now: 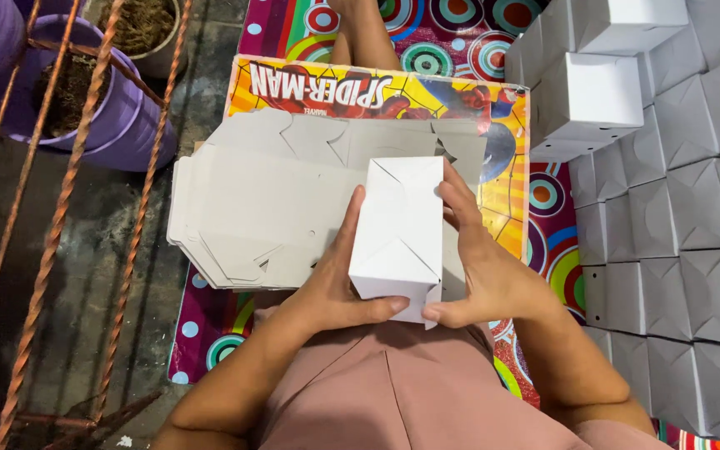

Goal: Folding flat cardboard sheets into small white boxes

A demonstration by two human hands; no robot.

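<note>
Head view, and both hands are on a white box [399, 229], folded up and held lengthwise over the lap. Left hand [332, 287] clasps its left side, fingers stretched along the wall, thumb hooked under the near end. Right hand [483, 267] grips the right side the same way, fingers up along the edge, thumb meeting the near corner. Both closed on the box, then, and it sits between them, above a stack of flat grey blanks [260, 200]. Those blanks lie on a bright comic-print board [506, 179] across the knees. Off to the right, rows of finished boxes [677, 217] are packed tight, more piled on top. A patterned mat [443, 33] shows beneath. Far left, a purple pot [118, 125] with soil stands behind twisted rusty bars [139, 217].
</note>
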